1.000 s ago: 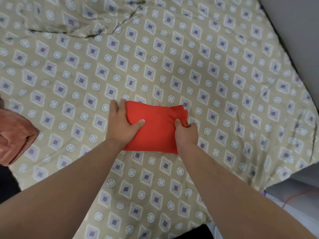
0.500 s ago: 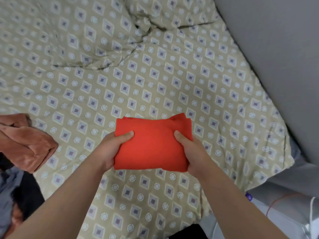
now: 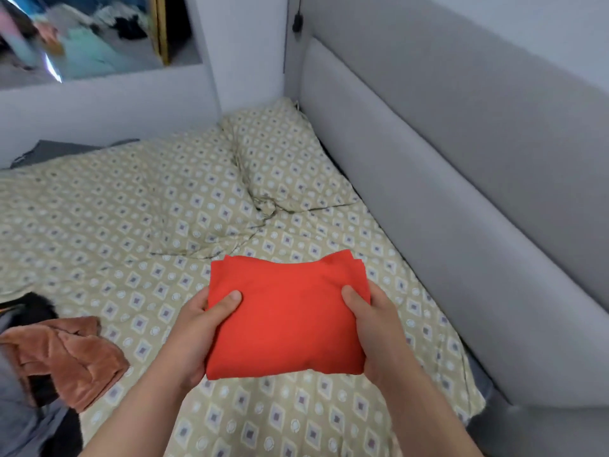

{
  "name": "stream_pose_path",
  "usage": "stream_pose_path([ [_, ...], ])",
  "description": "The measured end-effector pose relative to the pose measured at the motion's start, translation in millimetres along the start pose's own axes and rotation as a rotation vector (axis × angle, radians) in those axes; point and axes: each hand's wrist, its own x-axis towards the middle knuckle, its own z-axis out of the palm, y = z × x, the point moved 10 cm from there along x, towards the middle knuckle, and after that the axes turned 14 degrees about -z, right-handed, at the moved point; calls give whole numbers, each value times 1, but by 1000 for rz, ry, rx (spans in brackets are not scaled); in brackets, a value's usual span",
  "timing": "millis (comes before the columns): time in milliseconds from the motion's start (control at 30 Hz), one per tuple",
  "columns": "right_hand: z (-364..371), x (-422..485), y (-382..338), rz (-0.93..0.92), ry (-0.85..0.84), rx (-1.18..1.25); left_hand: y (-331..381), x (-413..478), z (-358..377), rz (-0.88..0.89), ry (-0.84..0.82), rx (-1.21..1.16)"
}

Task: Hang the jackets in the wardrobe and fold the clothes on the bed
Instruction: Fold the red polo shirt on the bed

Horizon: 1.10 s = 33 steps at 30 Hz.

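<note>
A folded red garment (image 3: 288,316) is held up above the bed (image 3: 138,225), a neat thick rectangle. My left hand (image 3: 201,334) grips its left edge, thumb on top and fingers underneath. My right hand (image 3: 374,328) grips the right edge the same way. The bed has a beige sheet patterned with diamonds and circles. At the left edge lies a crumpled rust-brown garment (image 3: 71,354) beside dark and grey clothes (image 3: 23,400).
A grey padded headboard (image 3: 461,199) runs along the right side of the bed. A patterned pillow (image 3: 280,166) lies in the far corner. A mirror (image 3: 92,34) sits on the wall behind the bed, and a dark item (image 3: 66,148) lies at the far edge.
Both hands lifted the folded red garment off the sheet and hold it in the air. The view tilted up, bringing the headboard, wall and mirror into sight.
</note>
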Motion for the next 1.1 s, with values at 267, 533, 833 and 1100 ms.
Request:
stream_pose_path([
  [267, -19, -62, -126, -179, 4, 155, 75, -105, 44, 252, -109, 20],
  [533, -33, -196, -243, -637, 92, 14, 136, -203, 74, 427, -339, 36],
  [833, -87, -367, -300, -868, 468, -5, 150, -325, 143, 528, -747, 113],
  [1100, -146, -505, -317, -948, 768, -143, 110, -431, 216, 550, -990, 194],
])
